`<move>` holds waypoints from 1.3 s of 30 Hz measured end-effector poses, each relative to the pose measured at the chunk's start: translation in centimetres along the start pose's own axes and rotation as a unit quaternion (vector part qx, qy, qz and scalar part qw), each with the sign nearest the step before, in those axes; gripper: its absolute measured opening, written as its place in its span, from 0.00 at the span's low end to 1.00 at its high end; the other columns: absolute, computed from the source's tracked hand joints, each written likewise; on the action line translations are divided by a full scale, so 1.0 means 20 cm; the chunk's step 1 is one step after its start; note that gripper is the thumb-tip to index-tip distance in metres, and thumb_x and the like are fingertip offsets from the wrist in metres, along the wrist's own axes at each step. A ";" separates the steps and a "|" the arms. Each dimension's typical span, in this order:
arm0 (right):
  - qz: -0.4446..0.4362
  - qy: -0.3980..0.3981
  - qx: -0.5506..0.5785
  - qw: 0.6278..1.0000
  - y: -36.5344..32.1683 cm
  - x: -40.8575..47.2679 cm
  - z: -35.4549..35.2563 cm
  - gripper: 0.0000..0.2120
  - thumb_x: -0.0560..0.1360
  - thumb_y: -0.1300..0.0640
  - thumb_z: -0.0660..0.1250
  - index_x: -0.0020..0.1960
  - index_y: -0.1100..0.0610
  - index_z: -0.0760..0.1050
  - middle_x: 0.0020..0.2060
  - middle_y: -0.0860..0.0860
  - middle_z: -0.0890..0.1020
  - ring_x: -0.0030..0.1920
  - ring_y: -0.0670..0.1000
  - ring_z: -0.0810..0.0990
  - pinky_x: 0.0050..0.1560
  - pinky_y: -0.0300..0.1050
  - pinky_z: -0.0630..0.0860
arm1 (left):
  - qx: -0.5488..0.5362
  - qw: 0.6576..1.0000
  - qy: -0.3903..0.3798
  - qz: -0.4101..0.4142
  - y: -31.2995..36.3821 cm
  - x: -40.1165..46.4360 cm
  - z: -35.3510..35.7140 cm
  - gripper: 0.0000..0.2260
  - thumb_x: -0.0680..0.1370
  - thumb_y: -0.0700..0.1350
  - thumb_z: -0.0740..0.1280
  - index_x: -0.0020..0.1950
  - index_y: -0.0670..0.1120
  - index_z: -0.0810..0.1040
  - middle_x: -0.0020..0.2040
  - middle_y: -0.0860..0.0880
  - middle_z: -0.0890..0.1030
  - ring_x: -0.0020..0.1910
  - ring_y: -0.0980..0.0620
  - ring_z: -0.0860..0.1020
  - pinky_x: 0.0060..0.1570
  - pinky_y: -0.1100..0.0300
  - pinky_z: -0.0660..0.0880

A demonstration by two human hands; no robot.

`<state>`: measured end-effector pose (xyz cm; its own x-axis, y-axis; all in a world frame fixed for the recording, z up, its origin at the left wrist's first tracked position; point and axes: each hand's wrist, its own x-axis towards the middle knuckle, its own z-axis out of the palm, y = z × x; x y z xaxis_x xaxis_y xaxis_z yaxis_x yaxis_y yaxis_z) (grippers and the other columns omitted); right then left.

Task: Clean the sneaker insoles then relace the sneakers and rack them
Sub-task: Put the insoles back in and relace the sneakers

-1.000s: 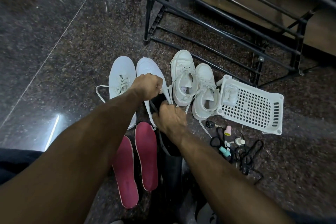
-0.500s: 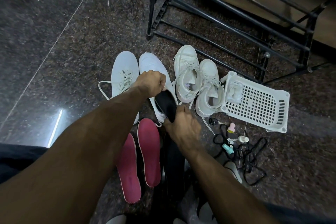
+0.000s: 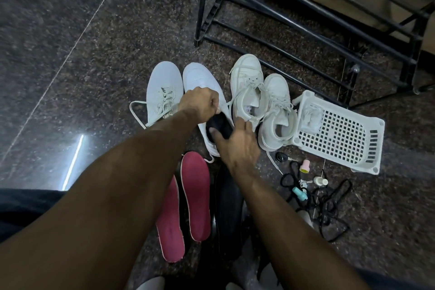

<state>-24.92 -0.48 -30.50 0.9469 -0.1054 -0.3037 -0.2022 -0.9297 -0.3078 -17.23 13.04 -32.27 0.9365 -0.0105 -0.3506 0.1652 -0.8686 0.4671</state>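
Black insole (image 3: pixel 220 126) lies under right hand (image 3: pixel 237 146), in white sneaker (image 3: pixel 202 92).

Four white sneakers stand on the floor: one (image 3: pixel 163 94), a second (image 3: pixel 200 82), a third (image 3: pixel 246 77) and a fourth (image 3: pixel 276 101). Two pink insoles lie near them, one (image 3: pixel 169 223) beside the other (image 3: pixel 196 195), along with two black insoles, one (image 3: pixel 221 126) and another (image 3: pixel 229 209). There is one white basket (image 3: pixel 339 139), one black rack (image 3: pixel 306 7) and three small bottles: pink (image 3: pixel 305 166), white (image 3: pixel 320 181) and teal (image 3: pixel 299 193).
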 end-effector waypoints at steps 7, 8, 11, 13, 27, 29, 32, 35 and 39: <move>0.116 -0.017 0.210 0.971 0.12 -0.03 0.03 0.10 0.75 0.54 0.70 0.37 0.55 0.76 0.35 0.56 0.81 0.41 0.58 0.80 0.42 0.45 0.73 | -0.027 0.999 -0.006 -0.017 0.00 -0.02 0.00 0.08 0.73 0.46 0.70 0.35 0.53 0.75 0.45 0.52 0.83 0.46 0.47 0.80 0.48 0.53 0.78; 0.120 -0.013 0.215 0.969 0.10 -0.01 0.03 0.12 0.74 0.54 0.70 0.33 0.54 0.73 0.34 0.56 0.80 0.40 0.58 0.80 0.44 0.47 0.75 | -0.029 0.999 -0.005 -0.019 0.00 -0.02 0.00 0.08 0.73 0.46 0.71 0.35 0.54 0.75 0.45 0.52 0.83 0.46 0.47 0.79 0.48 0.53 0.78; 0.132 -0.025 0.208 0.969 0.01 0.06 0.03 0.10 0.74 0.54 0.70 0.36 0.55 0.78 0.38 0.57 0.83 0.44 0.59 0.81 0.46 0.45 0.75 | -0.034 0.999 -0.003 -0.022 0.00 -0.01 0.00 0.09 0.72 0.46 0.72 0.34 0.54 0.75 0.44 0.52 0.83 0.46 0.48 0.80 0.49 0.52 0.78; 0.152 -0.032 0.191 0.969 -0.04 0.12 0.04 0.07 0.74 0.53 0.70 0.44 0.57 0.82 0.44 0.58 0.84 0.49 0.59 0.81 0.46 0.42 0.72 | -0.032 0.999 -0.006 -0.019 0.00 0.00 0.00 0.08 0.72 0.47 0.72 0.35 0.54 0.76 0.44 0.53 0.83 0.46 0.49 0.80 0.49 0.53 0.78; -0.125 -0.067 -0.143 0.980 -0.02 0.07 -0.02 0.12 0.80 0.55 0.58 0.58 0.56 0.76 0.59 0.55 0.76 0.52 0.62 0.81 0.46 0.52 0.73 | -0.019 1.000 -0.001 -0.023 0.01 -0.02 0.03 0.06 0.73 0.45 0.67 0.37 0.55 0.77 0.46 0.51 0.83 0.46 0.47 0.80 0.44 0.56 0.76; -0.225 -0.083 -0.151 0.959 0.04 0.00 -0.01 0.15 0.82 0.49 0.56 0.59 0.55 0.76 0.59 0.53 0.73 0.46 0.62 0.81 0.40 0.51 0.70 | -0.020 0.999 0.002 -0.026 0.01 -0.02 0.04 0.07 0.74 0.45 0.68 0.36 0.55 0.76 0.46 0.51 0.83 0.46 0.46 0.80 0.45 0.54 0.77; -0.255 -0.137 -0.161 0.944 0.10 -0.05 0.00 0.20 0.80 0.42 0.55 0.60 0.54 0.75 0.56 0.52 0.78 0.49 0.61 0.81 0.41 0.50 0.72 | -0.022 0.999 0.004 -0.026 0.01 -0.02 0.03 0.07 0.74 0.45 0.69 0.37 0.55 0.77 0.45 0.52 0.83 0.45 0.47 0.80 0.45 0.54 0.78; -0.203 -0.190 -0.155 0.948 0.08 -0.01 -0.01 0.16 0.78 0.46 0.60 0.60 0.54 0.73 0.57 0.56 0.80 0.56 0.62 0.79 0.50 0.52 0.73 | -0.024 0.999 0.005 -0.024 0.01 -0.02 0.03 0.05 0.74 0.45 0.68 0.39 0.54 0.78 0.46 0.52 0.83 0.45 0.47 0.80 0.42 0.57 0.75; -0.162 -0.274 -0.198 0.927 0.02 0.06 -0.01 0.17 0.76 0.48 0.62 0.63 0.52 0.73 0.60 0.55 0.79 0.61 0.59 0.77 0.55 0.50 0.72 | -0.019 0.999 0.004 -0.026 0.02 -0.02 0.03 0.05 0.74 0.44 0.67 0.40 0.54 0.79 0.46 0.52 0.83 0.45 0.48 0.79 0.42 0.58 0.74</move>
<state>-23.81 -1.12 -30.89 0.6506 0.2964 -0.6992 0.2817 -0.9492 -0.1403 -17.78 12.43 -32.43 0.9286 0.0389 -0.3689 0.2258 -0.8484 0.4787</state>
